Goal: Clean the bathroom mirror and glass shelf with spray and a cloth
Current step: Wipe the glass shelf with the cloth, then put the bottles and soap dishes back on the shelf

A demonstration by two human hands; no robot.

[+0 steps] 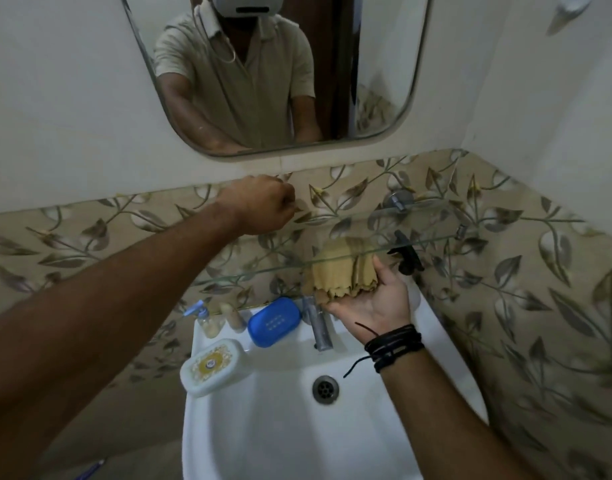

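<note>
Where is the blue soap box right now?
The blue soap box sits on the sink's back ledge, left of the tap, below the glass shelf.

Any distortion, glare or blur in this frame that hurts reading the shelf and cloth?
Head view: wide-angle bends the mirror edges; dim, even light, no glare; glass shelf shows mainly by its edge; cloth in the right hand reads clearly; corners soft.

We're in a home bathroom: white sink (283, 427) with tap (320, 329), wall mirror (273, 74) above, soap boxes (274, 322), leaf-patterned tiles (526, 271).
</note>
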